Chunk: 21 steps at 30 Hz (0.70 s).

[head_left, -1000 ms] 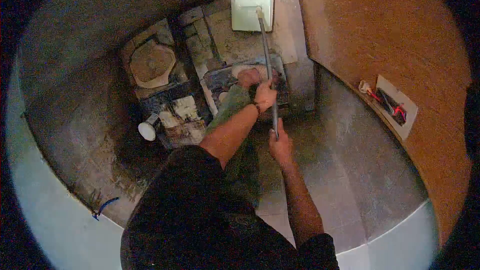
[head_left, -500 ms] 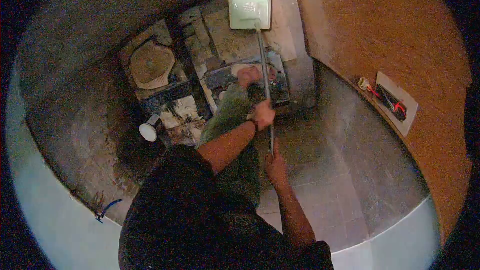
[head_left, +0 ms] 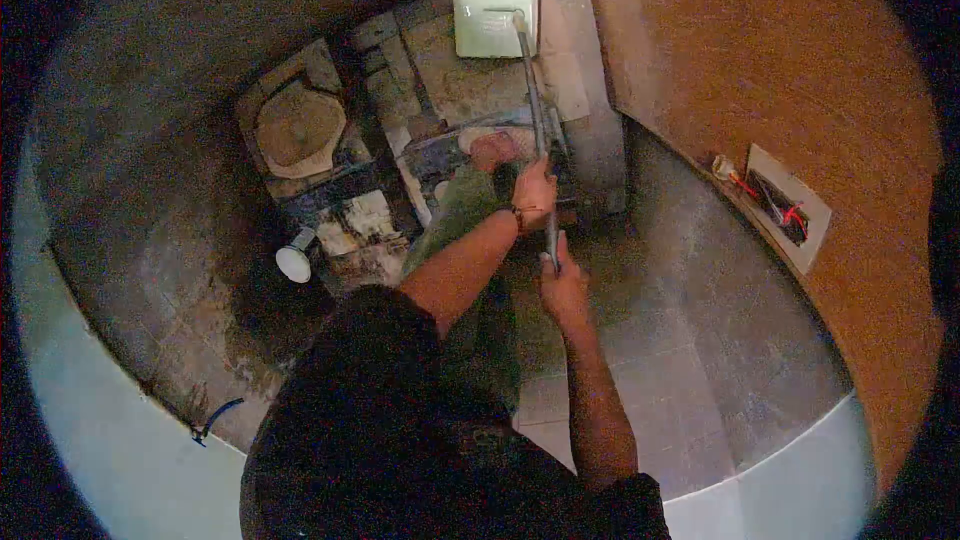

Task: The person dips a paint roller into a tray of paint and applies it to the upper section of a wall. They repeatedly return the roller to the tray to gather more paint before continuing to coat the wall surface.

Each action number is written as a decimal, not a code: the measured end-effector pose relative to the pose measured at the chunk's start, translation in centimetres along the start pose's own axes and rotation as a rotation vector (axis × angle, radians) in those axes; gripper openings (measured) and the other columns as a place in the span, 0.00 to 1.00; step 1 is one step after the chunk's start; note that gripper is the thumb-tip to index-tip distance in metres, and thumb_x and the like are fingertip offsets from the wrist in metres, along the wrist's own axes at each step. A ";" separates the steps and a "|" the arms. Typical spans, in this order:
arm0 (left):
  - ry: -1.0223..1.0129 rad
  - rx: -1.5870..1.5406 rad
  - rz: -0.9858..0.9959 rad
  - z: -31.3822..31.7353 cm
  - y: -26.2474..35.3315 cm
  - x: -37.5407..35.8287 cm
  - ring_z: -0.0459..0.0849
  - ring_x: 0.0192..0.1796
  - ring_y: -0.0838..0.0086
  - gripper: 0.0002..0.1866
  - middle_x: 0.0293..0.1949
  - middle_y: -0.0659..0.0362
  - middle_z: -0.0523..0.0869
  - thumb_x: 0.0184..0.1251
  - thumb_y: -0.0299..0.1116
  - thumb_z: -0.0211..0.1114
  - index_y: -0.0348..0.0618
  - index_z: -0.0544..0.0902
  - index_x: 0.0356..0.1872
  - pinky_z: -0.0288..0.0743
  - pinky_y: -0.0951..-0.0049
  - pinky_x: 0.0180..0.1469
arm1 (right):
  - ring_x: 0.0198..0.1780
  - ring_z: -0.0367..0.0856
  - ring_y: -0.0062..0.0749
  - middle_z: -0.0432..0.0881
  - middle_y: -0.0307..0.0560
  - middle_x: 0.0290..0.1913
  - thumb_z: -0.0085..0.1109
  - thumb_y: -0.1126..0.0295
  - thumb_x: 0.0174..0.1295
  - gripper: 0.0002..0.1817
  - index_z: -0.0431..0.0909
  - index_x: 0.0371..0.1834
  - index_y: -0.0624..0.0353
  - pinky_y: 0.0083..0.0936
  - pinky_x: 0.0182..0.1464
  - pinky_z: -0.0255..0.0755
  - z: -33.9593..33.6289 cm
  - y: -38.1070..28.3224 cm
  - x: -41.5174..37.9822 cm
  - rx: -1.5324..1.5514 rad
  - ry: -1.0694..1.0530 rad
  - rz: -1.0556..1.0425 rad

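Both my hands grip the grey pole of a long-handled paint roller (head_left: 533,90). My left hand (head_left: 535,192) is closed around the pole's middle. Lower down, near its end, my right hand (head_left: 566,288) wraps the pole with the thumb laid along it. The roller's far end rests inside a rectangular white tray (head_left: 457,25) that holds pale greenish-white paint. The roller head is hard to make out against the paint. Below the tray, my bare foot (head_left: 492,148) is partly hidden by my trouser leg.
Stained boards (head_left: 430,90) lie under the tray. To the left are a rounded panel piece (head_left: 300,130) and a white round-faced lamp (head_left: 294,263). A blue cable (head_left: 220,416) sticks out at lower left. An open wall box (head_left: 785,208) with red wires is on the orange-brown wall (head_left: 760,40).
Both hands have shifted up and slightly right with the pole. The roller's end has moved farther up into the tray.
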<state>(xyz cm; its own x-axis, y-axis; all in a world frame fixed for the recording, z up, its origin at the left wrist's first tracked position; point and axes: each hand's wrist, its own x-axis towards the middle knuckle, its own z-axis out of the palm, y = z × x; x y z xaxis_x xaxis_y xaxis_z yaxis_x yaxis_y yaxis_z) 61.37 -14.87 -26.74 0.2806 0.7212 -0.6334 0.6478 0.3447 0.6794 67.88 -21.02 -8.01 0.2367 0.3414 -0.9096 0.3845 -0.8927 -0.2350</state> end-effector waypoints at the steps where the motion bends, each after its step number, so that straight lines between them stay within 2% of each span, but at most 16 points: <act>1: -0.001 0.000 0.000 0.0 0.0 0.0 0.78 0.45 0.46 0.26 0.42 0.41 0.79 0.56 0.29 0.59 0.32 0.70 0.57 0.72 0.52 0.48 | 0.41 0.81 0.55 0.78 0.67 0.43 0.48 0.64 0.66 0.28 0.58 0.70 0.54 0.41 0.45 0.73 -0.3 -0.6 0.0 -0.035 -0.017 0.026; 3: -0.094 0.136 -0.017 0.6 0.3 0.3 0.78 0.44 0.47 0.25 0.42 0.42 0.79 0.57 0.29 0.59 0.32 0.70 0.57 0.72 0.52 0.46 | 0.42 0.81 0.57 0.79 0.68 0.43 0.48 0.63 0.66 0.28 0.58 0.69 0.55 0.42 0.46 0.73 -0.3 0.2 -0.1 -0.067 -0.034 0.052; 4: -0.093 0.137 -0.018 1.8 -1.4 0.1 0.78 0.44 0.47 0.25 0.42 0.42 0.79 0.57 0.29 0.59 0.32 0.70 0.57 0.72 0.52 0.46 | 0.42 0.80 0.59 0.78 0.69 0.43 0.47 0.63 0.66 0.28 0.58 0.69 0.55 0.43 0.46 0.73 0.4 2.0 -0.7 -0.054 0.045 -0.072; 6: -0.224 -0.099 -0.094 5.2 -6.1 -1.0 0.78 0.44 0.49 0.24 0.43 0.44 0.78 0.59 0.31 0.57 0.32 0.70 0.57 0.73 0.54 0.45 | 0.42 0.80 0.61 0.78 0.70 0.43 0.47 0.63 0.66 0.28 0.58 0.69 0.54 0.44 0.45 0.73 1.7 4.4 -1.8 -0.038 0.123 -0.199; 7: -0.194 -0.017 0.198 4.6 -6.6 -2.3 0.78 0.45 0.50 0.24 0.44 0.44 0.78 0.59 0.31 0.57 0.34 0.70 0.58 0.74 0.56 0.46 | 0.42 0.80 0.62 0.78 0.70 0.42 0.46 0.64 0.66 0.28 0.57 0.70 0.54 0.44 0.45 0.73 2.3 5.2 -2.3 -0.157 0.097 -0.103; 8: -0.194 -0.018 0.201 6.9 -8.8 -1.8 0.78 0.45 0.50 0.24 0.44 0.44 0.78 0.59 0.31 0.57 0.34 0.70 0.58 0.74 0.56 0.46 | 0.42 0.79 0.63 0.78 0.71 0.42 0.45 0.64 0.66 0.28 0.57 0.70 0.54 0.45 0.45 0.73 2.5 5.7 -2.5 -0.275 0.073 -0.006; 9: -0.137 -0.239 0.107 11.0 -12.8 -1.0 0.78 0.46 0.50 0.24 0.46 0.43 0.78 0.59 0.31 0.57 0.35 0.70 0.58 0.74 0.56 0.48 | 0.42 0.79 0.63 0.78 0.71 0.42 0.45 0.64 0.66 0.28 0.57 0.70 0.54 0.45 0.45 0.73 2.6 5.9 -2.2 -0.276 0.076 -0.005; 10: -0.080 -0.459 0.008 13.2 -15.1 -0.6 0.78 0.47 0.50 0.24 0.47 0.43 0.78 0.59 0.31 0.57 0.35 0.70 0.58 0.73 0.56 0.49 | 0.42 0.79 0.64 0.78 0.71 0.42 0.45 0.65 0.66 0.28 0.55 0.70 0.54 0.46 0.44 0.73 2.7 5.9 -1.8 -0.189 0.166 -0.242; 11: -0.088 -0.459 0.005 10.4 -11.2 -2.3 0.78 0.47 0.50 0.24 0.47 0.43 0.78 0.59 0.31 0.57 0.35 0.70 0.58 0.73 0.56 0.49 | 0.41 0.79 0.65 0.78 0.72 0.42 0.45 0.66 0.66 0.29 0.54 0.71 0.55 0.47 0.44 0.73 2.7 5.8 -1.5 -0.097 0.257 -0.475; 12: -0.055 -0.248 0.041 6.6 -7.3 -1.7 0.78 0.48 0.50 0.24 0.48 0.42 0.78 0.59 0.30 0.58 0.36 0.70 0.58 0.73 0.56 0.50 | 0.41 0.79 0.65 0.78 0.72 0.42 0.45 0.66 0.66 0.29 0.54 0.71 0.55 0.47 0.44 0.73 2.3 5.0 -1.2 -0.095 0.256 -0.466; 13: -0.023 -0.035 0.079 2.4 -3.1 -1.5 0.78 0.48 0.49 0.24 0.49 0.42 0.77 0.58 0.29 0.58 0.36 0.70 0.58 0.73 0.55 0.50 | 0.39 0.78 0.65 0.78 0.72 0.40 0.46 0.66 0.66 0.30 0.53 0.71 0.56 0.47 0.43 0.73 1.4 3.4 -0.7 -0.195 0.121 -0.269; 14: -0.025 -0.033 0.080 1.8 -2.4 -1.5 0.78 0.48 0.49 0.24 0.49 0.42 0.77 0.58 0.29 0.58 0.36 0.70 0.58 0.73 0.55 0.50 | 0.38 0.78 0.65 0.78 0.71 0.39 0.47 0.66 0.66 0.30 0.53 0.71 0.57 0.48 0.42 0.73 1.0 2.6 -0.5 -0.293 -0.012 -0.077; 16: -0.063 -0.019 -0.022 1.0 -1.6 -1.2 0.78 0.48 0.48 0.25 0.47 0.41 0.78 0.58 0.28 0.59 0.36 0.70 0.58 0.73 0.55 0.51 | 0.36 0.78 0.64 0.78 0.70 0.37 0.48 0.66 0.65 0.31 0.53 0.71 0.56 0.48 0.40 0.72 2.1 3.5 -0.4 -0.247 0.037 -0.098; 18: -0.051 -0.035 0.005 1.4 -2.0 -2.5 0.79 0.47 0.47 0.24 0.44 0.41 0.79 0.58 0.28 0.60 0.36 0.70 0.57 0.73 0.54 0.49 | 0.34 0.78 0.63 0.79 0.69 0.35 0.49 0.65 0.65 0.31 0.53 0.71 0.56 0.48 0.38 0.72 3.0 4.9 -1.2 -0.196 0.084 -0.116; 20: -0.036 -0.055 0.032 1.2 -0.9 -4.6 0.79 0.46 0.47 0.23 0.42 0.41 0.79 0.58 0.28 0.61 0.36 0.70 0.56 0.73 0.53 0.48 | 0.32 0.79 0.60 0.78 0.68 0.30 0.49 0.65 0.65 0.32 0.53 0.72 0.52 0.47 0.35 0.72 3.3 6.5 -2.8 -0.027 0.271 -0.432; 21: -0.120 -0.059 -0.103 -0.2 1.1 -5.9 0.79 0.45 0.47 0.21 0.40 0.41 0.79 0.58 0.28 0.61 0.35 0.70 0.54 0.72 0.51 0.47 | 0.32 0.79 0.60 0.78 0.68 0.30 0.49 0.65 0.65 0.32 0.53 0.72 0.52 0.47 0.35 0.72 3.2 6.7 -4.1 -0.028 0.274 -0.428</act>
<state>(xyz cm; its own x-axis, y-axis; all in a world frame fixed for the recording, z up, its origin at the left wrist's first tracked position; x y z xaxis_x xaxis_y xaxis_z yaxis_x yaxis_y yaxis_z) 60.26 -18.59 -22.15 0.2992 0.6046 -0.7382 0.6358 0.4505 0.6267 66.62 -29.41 -6.94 0.2767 0.7429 -0.6096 0.5214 -0.6489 -0.5541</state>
